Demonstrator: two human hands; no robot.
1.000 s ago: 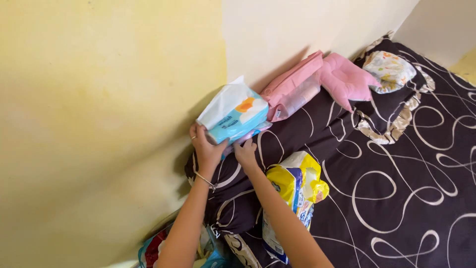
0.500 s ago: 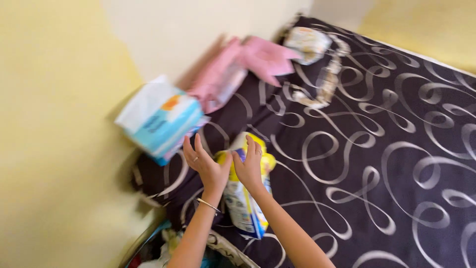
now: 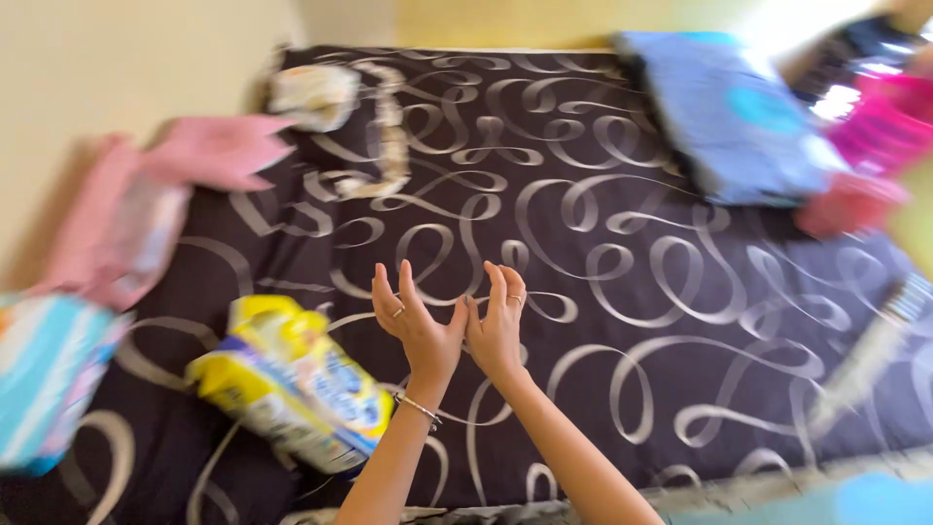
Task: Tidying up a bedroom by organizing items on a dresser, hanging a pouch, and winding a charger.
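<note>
My left hand (image 3: 416, 324) and my right hand (image 3: 497, 326) are raised side by side over the dark bedspread with pale swirls (image 3: 603, 292), fingers apart, holding nothing. The left wrist carries a thin bracelet. A yellow and blue plastic package (image 3: 296, 384) lies just left of my left hand on the bed. A light blue and white package (image 3: 44, 379) sits at the far left edge. The picture is blurred by motion.
A pink package and pink cloth (image 3: 146, 209) lie at the left by the cream wall (image 3: 117, 68). A small patterned pillow (image 3: 313, 95) is at the head of the bed. A blue cushion (image 3: 734, 122) and pink items (image 3: 875, 146) sit at the right.
The view has swung right across the bed. My hands have left the light blue package and moved right, past the yellow package, to the middle of the bedspread.
</note>
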